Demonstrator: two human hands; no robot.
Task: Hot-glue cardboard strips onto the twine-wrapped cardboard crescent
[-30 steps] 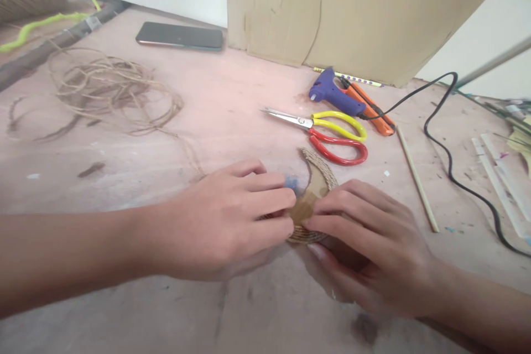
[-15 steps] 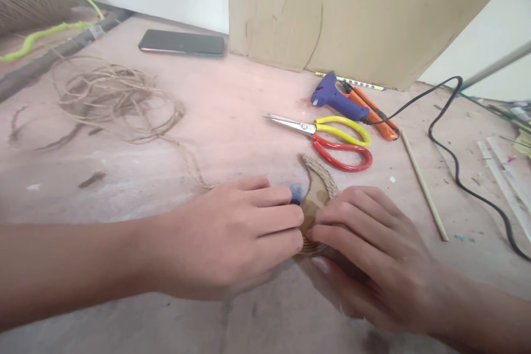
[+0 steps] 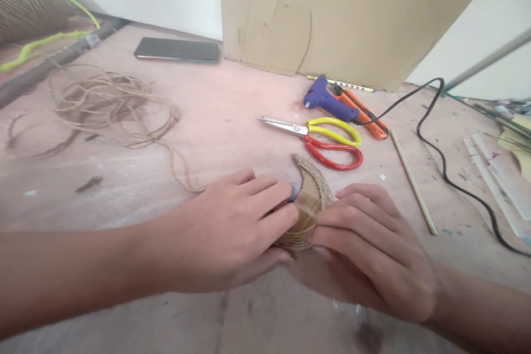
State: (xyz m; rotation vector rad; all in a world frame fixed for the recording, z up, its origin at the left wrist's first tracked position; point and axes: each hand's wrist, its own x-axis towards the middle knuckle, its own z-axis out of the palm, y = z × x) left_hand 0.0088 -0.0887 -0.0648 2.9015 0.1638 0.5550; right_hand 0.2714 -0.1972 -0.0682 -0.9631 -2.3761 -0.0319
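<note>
Jute twine point(image 3: 112, 104): we see a loose tangle at ten o'clock from the cardboard crescent point(image 3: 310, 192), one strand leading to the left hand point(image 3: 234, 227).
Left hand: at nine o'clock, fingers curled over the crescent, thumb at its lower edge, gripping it.
Cardboard crescent: our dial's centre, between both hands, tip towards twelve, twine rows point(image 3: 299, 241) along its outer edge.
Handling: we judge it light, fairly stiff, bendable at the narrow tip, rough rather than slippery; best held by the broad lower curve.
Scissors point(image 3: 305, 130): at twelve, just beyond the tip.
Glue gun point(image 3: 331, 105): past the scissors, towards one.
Right hand point(image 3: 375, 243): at four, pinching the crescent's right edge, thumb partly hidden.
Wooden stick point(image 3: 413, 182): between two and three.
</note>
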